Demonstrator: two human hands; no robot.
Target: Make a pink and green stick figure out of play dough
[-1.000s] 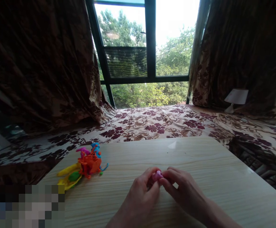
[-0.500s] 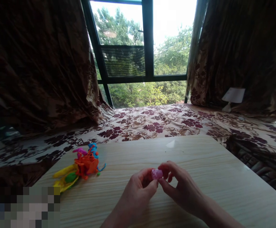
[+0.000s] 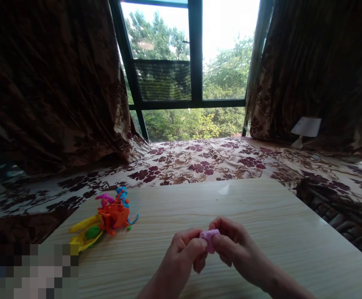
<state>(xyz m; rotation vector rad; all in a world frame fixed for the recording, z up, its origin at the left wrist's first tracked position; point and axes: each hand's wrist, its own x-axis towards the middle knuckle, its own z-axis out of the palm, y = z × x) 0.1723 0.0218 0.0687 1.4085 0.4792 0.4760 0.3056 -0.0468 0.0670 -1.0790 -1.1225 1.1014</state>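
A small lump of pink modelling clay [image 3: 210, 238] is held above the light wooden table [image 3: 168, 207]. My left hand [image 3: 185, 253] pinches its left side, with the thumb pressed on the near face. From the right, my right hand [image 3: 235, 245] grips the same lump between thumb and index finger. The lump looks squashed and uneven. Some of my fingertips are hidden behind it.
At the table's left lie orange clay pieces [image 3: 115, 216], a blue clay piece [image 3: 122, 195], a magenta piece [image 3: 106, 199], and yellow clay [image 3: 85, 224] with a green lump [image 3: 92, 232]. A white lamp [image 3: 306, 126] stands beyond, at the right.
Both hands have come slightly lower and nearer with the pink clay. My right thumb now presses on it, and the lump has changed from a rounded stub to a wider, flatter shape.
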